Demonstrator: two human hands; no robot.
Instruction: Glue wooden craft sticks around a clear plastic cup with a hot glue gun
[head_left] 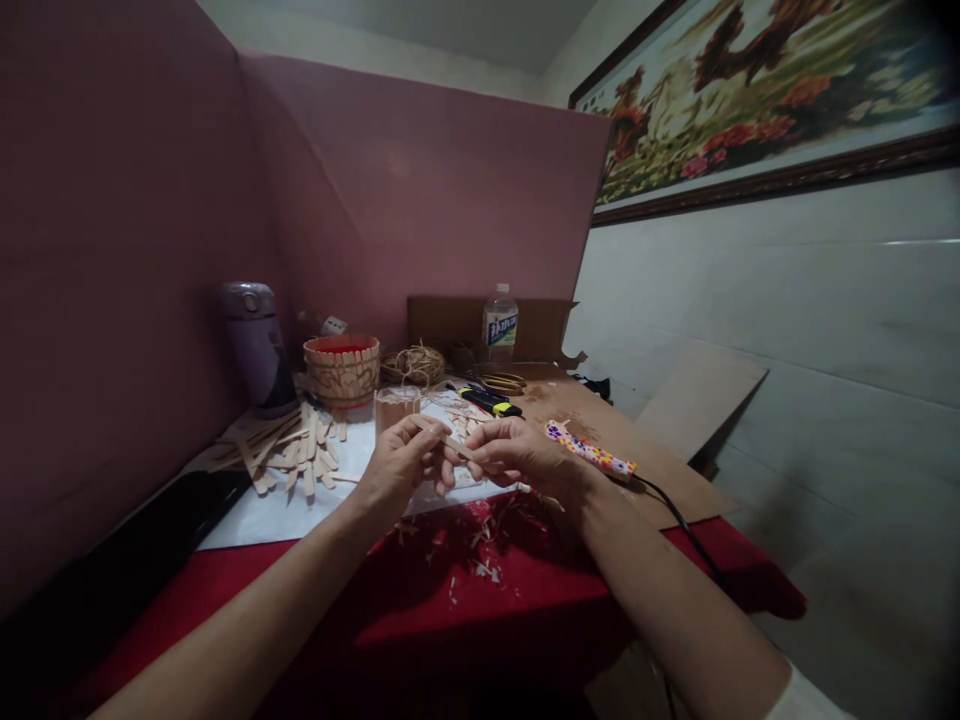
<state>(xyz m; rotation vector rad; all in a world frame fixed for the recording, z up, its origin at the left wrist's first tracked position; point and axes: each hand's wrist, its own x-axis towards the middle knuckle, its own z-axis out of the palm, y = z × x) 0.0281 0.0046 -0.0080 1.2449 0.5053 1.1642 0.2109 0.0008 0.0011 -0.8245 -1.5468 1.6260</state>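
Note:
A pale wooden craft stick (454, 444) is stretched between my two hands above the near part of the table. My left hand (409, 455) pinches one end of it between thumb and fingers. The other end is pinched by my right hand (517, 450). Just behind my left hand stands a small wooden cylinder (396, 404), its lower part hidden. A pile of loose craft sticks (304, 455) lies on white paper to the left. Short stick pieces (466, 422) lie behind the hands. To the right of my right hand is a flower-patterned glue gun (591, 450) with a black cord.
A stick-covered basket (342, 370) with red inside stands beside a purple flask (259, 348). Behind are a twine coil (415, 366), a yellow-and-black cutter (489, 401), scissors (502, 383) and a plastic bottle (501, 325). Wood scraps litter the red cloth (480, 600). Cardboard (675, 480) covers the right side.

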